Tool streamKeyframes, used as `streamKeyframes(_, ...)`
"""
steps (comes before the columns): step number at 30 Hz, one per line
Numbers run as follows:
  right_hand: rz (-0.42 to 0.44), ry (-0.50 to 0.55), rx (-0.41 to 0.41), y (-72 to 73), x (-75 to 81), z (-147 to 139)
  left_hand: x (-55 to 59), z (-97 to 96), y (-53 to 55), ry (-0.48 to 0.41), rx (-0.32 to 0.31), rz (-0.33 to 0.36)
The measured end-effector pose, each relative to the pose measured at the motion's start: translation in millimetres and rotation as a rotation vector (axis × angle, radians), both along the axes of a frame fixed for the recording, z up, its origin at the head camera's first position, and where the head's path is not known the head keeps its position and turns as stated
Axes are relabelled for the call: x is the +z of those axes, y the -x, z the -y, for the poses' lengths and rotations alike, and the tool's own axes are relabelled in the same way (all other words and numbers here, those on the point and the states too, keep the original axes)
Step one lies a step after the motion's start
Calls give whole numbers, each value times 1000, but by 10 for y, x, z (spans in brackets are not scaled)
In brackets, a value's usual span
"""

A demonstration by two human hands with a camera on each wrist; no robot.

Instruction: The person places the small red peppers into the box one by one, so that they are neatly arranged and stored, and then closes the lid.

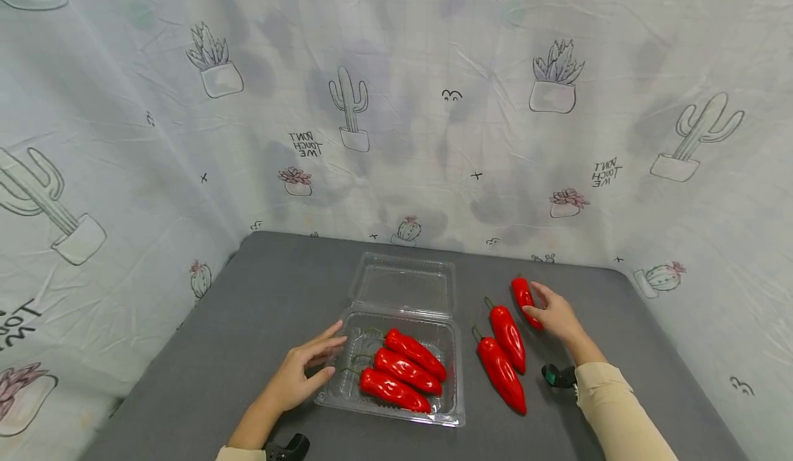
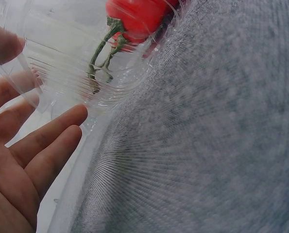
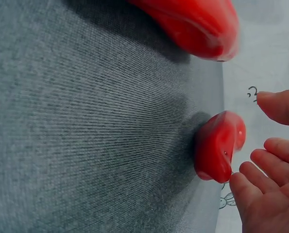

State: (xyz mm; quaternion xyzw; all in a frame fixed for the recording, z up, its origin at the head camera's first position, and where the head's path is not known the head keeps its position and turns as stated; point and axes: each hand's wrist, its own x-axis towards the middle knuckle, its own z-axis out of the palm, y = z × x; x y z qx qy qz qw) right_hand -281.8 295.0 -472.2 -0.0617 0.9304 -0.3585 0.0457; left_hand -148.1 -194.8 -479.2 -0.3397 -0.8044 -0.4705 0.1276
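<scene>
A clear plastic clamshell box [image 1: 457, 385] lies with its lid [image 1: 405, 283] folded back. Three red peppers sit side by side inside: a rear one [image 1: 416, 353], a middle one [image 1: 409, 371] and a front one [image 1: 394, 391]. At the box's left side is my left hand [image 1: 297, 376], its fingers loosely spread by the rim. My right hand [image 1: 556, 316] reaches over the farthest loose red pepper [image 1: 522, 292], thumb and fingers spread apart to either side. In the right wrist view, this pepper [image 3: 216, 148] lies just beyond the fingertips, not gripped.
Two more red peppers, one [image 1: 508, 337] behind the other [image 1: 500, 376], lie between the box and my right hand. The grey tabletop [image 1: 260, 296] meets a pale cactus-print cloth [image 1: 421, 103] at the back and sides.
</scene>
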Motion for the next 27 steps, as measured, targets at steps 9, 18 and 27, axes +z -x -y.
streamKeyframes(9, -10, -61, 15, 50, -84, -5, -334, 97, 135, 8, 11, 13)
streamKeyframes(18, -58, -55, -12, 63, -137, 11, -133, 29, 48, -4, 13, 47)
streamKeyframes(27, -57, -61, -61, 71, -175, 24, 14, -11, -14, -6, 5, 19)
